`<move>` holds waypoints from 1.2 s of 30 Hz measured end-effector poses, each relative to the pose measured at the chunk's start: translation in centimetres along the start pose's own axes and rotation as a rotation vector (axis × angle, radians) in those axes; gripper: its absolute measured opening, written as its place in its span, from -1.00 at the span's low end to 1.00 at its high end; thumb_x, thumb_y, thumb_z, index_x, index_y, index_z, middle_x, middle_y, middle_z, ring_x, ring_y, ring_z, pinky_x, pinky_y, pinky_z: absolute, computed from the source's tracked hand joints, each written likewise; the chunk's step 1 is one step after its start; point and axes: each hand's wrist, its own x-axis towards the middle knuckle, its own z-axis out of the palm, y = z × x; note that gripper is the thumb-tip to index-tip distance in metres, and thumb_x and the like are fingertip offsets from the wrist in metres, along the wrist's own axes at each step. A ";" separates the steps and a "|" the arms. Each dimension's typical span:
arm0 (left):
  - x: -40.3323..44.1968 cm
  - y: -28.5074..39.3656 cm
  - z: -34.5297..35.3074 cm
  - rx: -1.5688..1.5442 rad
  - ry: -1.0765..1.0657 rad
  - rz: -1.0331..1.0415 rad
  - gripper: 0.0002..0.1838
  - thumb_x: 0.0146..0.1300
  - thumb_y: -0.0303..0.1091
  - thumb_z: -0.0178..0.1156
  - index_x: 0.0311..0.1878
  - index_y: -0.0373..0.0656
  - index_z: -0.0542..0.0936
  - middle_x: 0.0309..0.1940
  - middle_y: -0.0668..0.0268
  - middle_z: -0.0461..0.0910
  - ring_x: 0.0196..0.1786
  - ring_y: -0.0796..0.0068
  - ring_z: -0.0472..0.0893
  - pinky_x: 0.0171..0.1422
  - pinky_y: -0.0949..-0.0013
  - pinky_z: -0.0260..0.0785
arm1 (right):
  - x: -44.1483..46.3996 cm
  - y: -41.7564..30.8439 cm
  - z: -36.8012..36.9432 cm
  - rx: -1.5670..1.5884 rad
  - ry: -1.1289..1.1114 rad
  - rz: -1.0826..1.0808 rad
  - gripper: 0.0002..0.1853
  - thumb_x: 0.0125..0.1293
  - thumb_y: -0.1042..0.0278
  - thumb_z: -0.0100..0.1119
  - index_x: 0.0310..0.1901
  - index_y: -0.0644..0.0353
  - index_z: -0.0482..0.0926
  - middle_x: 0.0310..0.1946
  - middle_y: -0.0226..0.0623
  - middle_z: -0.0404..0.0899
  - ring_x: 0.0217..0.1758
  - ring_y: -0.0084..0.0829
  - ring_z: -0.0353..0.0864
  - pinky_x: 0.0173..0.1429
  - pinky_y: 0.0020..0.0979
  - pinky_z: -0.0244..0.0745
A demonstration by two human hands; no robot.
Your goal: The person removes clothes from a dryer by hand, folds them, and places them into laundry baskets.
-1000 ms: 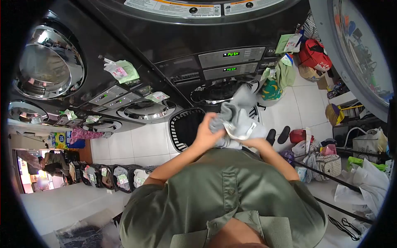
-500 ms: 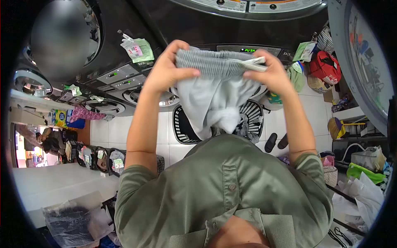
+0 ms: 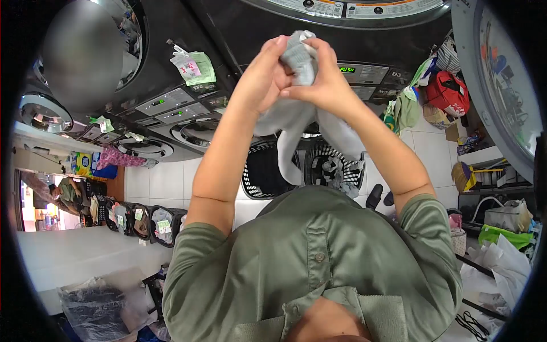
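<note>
Light grey pants (image 3: 300, 62) hang bunched at their ribbed elastic waistband, in front of the dark machine panel. My left hand (image 3: 266, 75) is closed at the left side of the waistband, fingers curled near its edge. On the other side, my right hand (image 3: 323, 77) grips the gathered band, its thumb stretched across toward my left hand. The pants' legs dangle, slightly blurred, over a black laundry basket (image 3: 245, 179). Dark and grey clothes (image 3: 336, 171) lie in the basket, partly hidden by the hanging cloth.
A dark machine with a lit green display (image 3: 347, 70) stands ahead. At the right an open round door (image 3: 501, 74) juts in, near a red bag (image 3: 448, 93). Black slippers (image 3: 374, 196) lie on the tiled floor. Several filled baskets (image 3: 162, 225) line the left.
My hands have come together from wide apart, bunching the stretched waistband between them. The pants' legs now hang more separately, and more of the basket shows.
</note>
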 end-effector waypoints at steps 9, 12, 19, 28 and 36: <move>1.0 -11.9 -9.6 1.096 0.042 0.290 0.19 -0.38 -0.40 0.43 0.31 -0.16 -0.18 0.29 0.04 -0.05 0.33 0.14 0.00 0.35 0.25 -0.13 | 3.9 -2.5 -9.8 0.571 -0.006 0.307 -0.63 -0.08 0.60 0.11 -0.13 0.30 0.43 -0.26 -0.28 0.53 -0.23 -0.45 0.54 -0.04 -0.41 0.43; 1.7 -14.0 -9.4 0.920 0.019 0.174 0.15 -0.36 -0.42 0.43 0.31 -0.16 -0.11 0.25 0.08 0.09 0.33 0.26 0.03 0.35 0.31 -0.12 | 4.0 -7.9 -11.5 0.722 -0.008 0.210 -0.60 -0.07 0.59 -0.01 -0.09 0.35 0.41 -0.20 -0.11 0.51 -0.18 -0.27 0.55 -0.14 -0.38 0.52; 1.4 -21.2 -9.2 0.088 0.223 -0.853 -0.39 0.14 -0.04 0.06 0.21 -0.10 0.23 0.07 0.23 0.37 0.12 0.35 0.34 0.18 0.25 0.17 | 2.9 -7.7 -13.2 0.903 0.057 0.288 -0.46 -0.20 0.69 -0.07 -0.02 0.40 0.34 -0.14 -0.11 0.48 -0.08 -0.27 0.51 0.07 -0.34 0.41; -3.3 -23.9 -1.4 0.127 -0.246 -0.924 -0.33 0.13 0.32 -0.24 0.09 -0.01 0.38 -0.05 0.31 0.47 -0.01 0.24 0.46 0.13 0.13 0.20 | 3.1 -8.1 -13.9 1.161 0.063 0.213 -0.49 -0.13 0.66 -0.14 0.00 0.39 0.28 -0.12 -0.03 0.45 -0.07 -0.17 0.49 0.14 -0.21 0.36; -0.8 -16.3 1.3 -0.319 -0.142 -0.314 -0.63 0.18 -0.10 0.05 -0.05 -0.14 0.42 -0.26 0.32 0.50 -0.13 0.32 0.49 0.08 0.24 0.27 | 2.6 -6.2 -16.8 1.080 0.224 0.252 -0.61 -0.09 0.49 -0.07 -0.15 0.45 0.40 -0.23 -0.03 0.53 -0.18 -0.17 0.55 0.03 -0.24 0.44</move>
